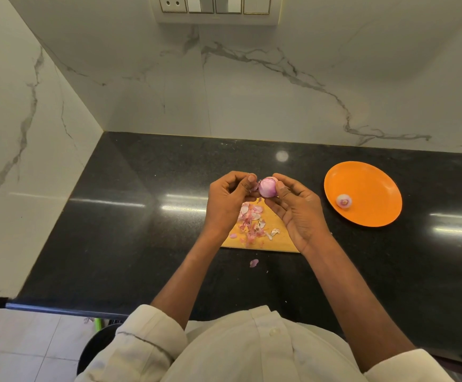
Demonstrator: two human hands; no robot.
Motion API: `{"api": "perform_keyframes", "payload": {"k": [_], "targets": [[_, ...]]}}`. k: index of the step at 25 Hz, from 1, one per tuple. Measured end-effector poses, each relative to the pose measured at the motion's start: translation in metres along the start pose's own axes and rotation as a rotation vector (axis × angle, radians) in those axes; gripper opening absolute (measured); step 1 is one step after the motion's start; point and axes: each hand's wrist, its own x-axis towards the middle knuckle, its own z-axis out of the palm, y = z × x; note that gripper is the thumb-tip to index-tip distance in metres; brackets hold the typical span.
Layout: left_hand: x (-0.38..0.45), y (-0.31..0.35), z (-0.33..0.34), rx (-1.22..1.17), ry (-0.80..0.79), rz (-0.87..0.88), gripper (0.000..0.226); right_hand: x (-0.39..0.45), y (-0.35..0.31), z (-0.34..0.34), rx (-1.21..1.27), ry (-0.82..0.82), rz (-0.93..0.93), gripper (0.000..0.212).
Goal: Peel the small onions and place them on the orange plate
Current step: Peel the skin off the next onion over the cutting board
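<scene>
White marble walls with grey veins meet in a corner behind a glossy black stone counter (119, 216), and a switch panel (216, 6) sits high on the far wall. Near the middle of the counter lies a yellow wooden cutting board (276, 238), strewn with a loose heap of pink and white onion skins (252, 220). One stray flake of skin (254, 262) lies on the counter just off the board's near edge.

Above the far part of the board both hands meet around a small purple onion (267, 187). The right hand (297, 213) holds the onion, thumb pressed on its right side and fingers curled beneath it. The left hand (228, 199) has its fingers curled in and its thumb tip at the onion's left side, pinching a strip of loosened skin (254, 186) that hangs from the bulb.

To the right, well apart from the board, an orange plate (367, 183) rests on the counter. One peeled onion (343, 201), pale with a pink centre, lies on the plate toward its left near side.

Rolled cream shirt sleeves (147, 334) show at the near edge, and pale floor tiles (17, 343) lie at the near left beyond the counter's edge.
</scene>
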Motion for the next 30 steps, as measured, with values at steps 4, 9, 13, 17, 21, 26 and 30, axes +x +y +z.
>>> {"api": "perform_keyframes", "payload": {"k": [4,9,13,17,21,26,30], "targets": [[-0.002,0.002,-0.001,0.11,-0.115,0.039,0.024,-0.001,-0.003,-0.002,-0.014,0.019,-0.012,0.028],[-0.004,0.009,0.01,0.182,-0.084,0.07,0.022,-0.003,-0.004,-0.001,-0.093,0.016,-0.062,0.033],[-0.005,0.007,0.019,0.211,-0.002,0.063,0.016,-0.003,-0.003,-0.001,-0.15,0.01,-0.08,0.029],[-0.001,0.002,0.014,0.096,-0.001,0.011,0.007,0.0,-0.002,-0.002,-0.097,0.005,-0.033,0.024],[-0.004,0.002,0.007,0.004,-0.071,-0.001,0.022,0.003,-0.002,-0.003,-0.009,-0.017,0.035,0.029],[-0.006,0.001,0.007,0.013,-0.058,0.001,0.022,-0.002,-0.002,0.001,-0.022,-0.027,0.004,0.035],[-0.006,0.001,0.004,0.0,-0.035,-0.004,0.012,0.0,-0.002,-0.002,-0.026,-0.048,0.011,0.033]]}}
